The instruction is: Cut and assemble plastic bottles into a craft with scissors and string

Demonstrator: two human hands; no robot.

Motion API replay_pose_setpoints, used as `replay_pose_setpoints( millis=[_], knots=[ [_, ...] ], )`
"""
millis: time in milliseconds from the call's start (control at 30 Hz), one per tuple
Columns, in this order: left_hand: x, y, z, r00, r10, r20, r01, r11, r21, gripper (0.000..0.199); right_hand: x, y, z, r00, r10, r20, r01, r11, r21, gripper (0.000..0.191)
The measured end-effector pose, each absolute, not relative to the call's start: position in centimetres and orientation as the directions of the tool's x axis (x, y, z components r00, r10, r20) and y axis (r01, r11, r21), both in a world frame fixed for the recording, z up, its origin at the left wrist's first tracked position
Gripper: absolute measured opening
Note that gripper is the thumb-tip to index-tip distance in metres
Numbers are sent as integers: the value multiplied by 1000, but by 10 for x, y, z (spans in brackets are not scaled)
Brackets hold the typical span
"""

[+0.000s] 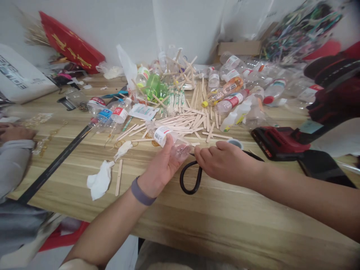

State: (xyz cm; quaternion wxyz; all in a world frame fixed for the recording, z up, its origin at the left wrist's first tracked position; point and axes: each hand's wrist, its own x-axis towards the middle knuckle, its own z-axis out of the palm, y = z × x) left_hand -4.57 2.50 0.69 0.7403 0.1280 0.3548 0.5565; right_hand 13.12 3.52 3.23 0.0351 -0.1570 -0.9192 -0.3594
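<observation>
My left hand (163, 165) is closed around a clear plastic bottle (174, 144) with a white and red label. The bottle lies tilted, its lower right end towards my right hand. My right hand (215, 159) is curled into a grip right at that end; what its fingers hold, if anything, is hidden. Under and behind it runs a black cord (182, 180), which makes a loop on the table. Beyond the bottle lies a heap of flat wooden sticks (182, 122).
Many plastic bottles (232, 101) crowd the back right. A red and black power tool (277, 140) stands at the right. Crumpled tissue (99, 180), a single stick (119, 177) and a long black strip (56, 165) lie left. Another person's hand (17, 132) rests at the far left.
</observation>
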Motion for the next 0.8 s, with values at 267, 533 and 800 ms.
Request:
replay_pose_setpoints(
  millis=[267, 533, 800],
  knots=[
    [-46, 24, 9, 114, 926, -360, -743, 320, 588, 35, 133, 35, 30, -944, 222, 244, 329, 681, 654, 27],
    [-46, 25, 2, 126, 917, -379, -728, 345, 592, 36, 130, 32, 32, -933, 337, 123, 341, 724, 599, 30],
    [-43, 23, 7, 74, 922, -379, -702, 318, 637, 15, 115, 29, 38, -854, 521, -3, 473, 778, 412, 32]
  ],
)
